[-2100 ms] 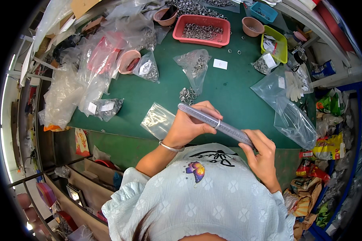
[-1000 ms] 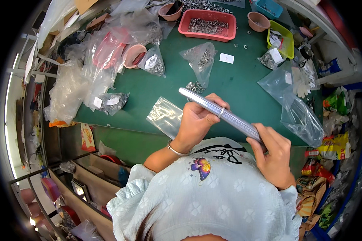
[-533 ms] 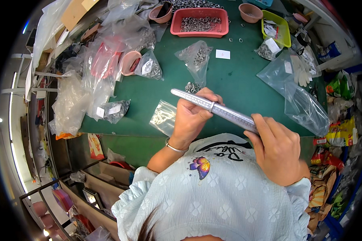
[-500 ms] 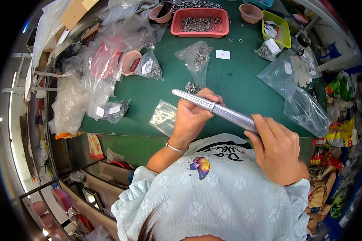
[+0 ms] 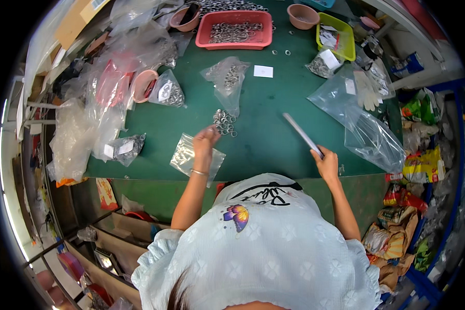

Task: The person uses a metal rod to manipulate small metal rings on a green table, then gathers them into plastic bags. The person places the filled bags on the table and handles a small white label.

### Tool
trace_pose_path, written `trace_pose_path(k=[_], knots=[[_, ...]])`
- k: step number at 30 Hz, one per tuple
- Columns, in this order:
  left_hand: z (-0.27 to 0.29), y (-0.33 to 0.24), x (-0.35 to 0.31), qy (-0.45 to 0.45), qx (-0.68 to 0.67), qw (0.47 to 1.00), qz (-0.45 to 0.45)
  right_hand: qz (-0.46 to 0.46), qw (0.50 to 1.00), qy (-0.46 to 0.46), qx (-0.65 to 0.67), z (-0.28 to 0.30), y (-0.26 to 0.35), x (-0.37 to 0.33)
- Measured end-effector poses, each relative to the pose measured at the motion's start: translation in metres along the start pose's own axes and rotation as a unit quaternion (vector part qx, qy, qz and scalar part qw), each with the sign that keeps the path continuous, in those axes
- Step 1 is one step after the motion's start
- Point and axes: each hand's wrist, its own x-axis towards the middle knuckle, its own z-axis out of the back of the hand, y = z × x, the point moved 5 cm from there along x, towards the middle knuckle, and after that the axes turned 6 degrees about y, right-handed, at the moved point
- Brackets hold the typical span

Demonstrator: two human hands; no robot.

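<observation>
My right hand is closed around the thick end of a ring mandrel, a long tapered silver rod with a marked scale. The rod slants up to the left over the green table, and no ring shows on it. My left hand is pinched beside a small pile of metal rings; what looks like a ring shows faintly at its fingertips. Under that wrist lies a clear zip bag. Just beyond the pile, an opened plastic bag has more rings in it.
A pink tray of rings stands at the back, with a yellow-green basket to its right. Filled bags and loose plastic lie along the left. A large clear bag covers the right edge; a white paper slip lies mid-table.
My hands have moved apart. My left hand has left the mandrel for the ring pile, and the ring is off the mandrel. My right hand has carried the rod forward, away from my body.
</observation>
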Motion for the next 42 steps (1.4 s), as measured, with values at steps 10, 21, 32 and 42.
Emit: trace_pose_path(k=[10, 21, 32, 42], knots=[[0.027, 0.044, 0.063, -0.208, 0.451, 0.842, -0.21, -0.019, 0.962, -0.179, -0.206, -0.044, -0.123, 0.048], [0.001, 0.056, 0.056, -0.052, 0.525, 0.819, -0.226, 0.101, 0.962, -0.149, -0.206, -0.071, -0.031, 0.075], [0.065, 0.008, 0.001, -0.306, 0.501, 0.778, -0.224, 0.35, 0.935, -0.054, 0.017, -0.158, 0.201, 0.203], [0.134, -0.013, -0.06, -0.331, 0.611, 0.716, -0.072, 0.404, 0.898, -0.072, 0.158, -0.194, 0.239, 0.297]])
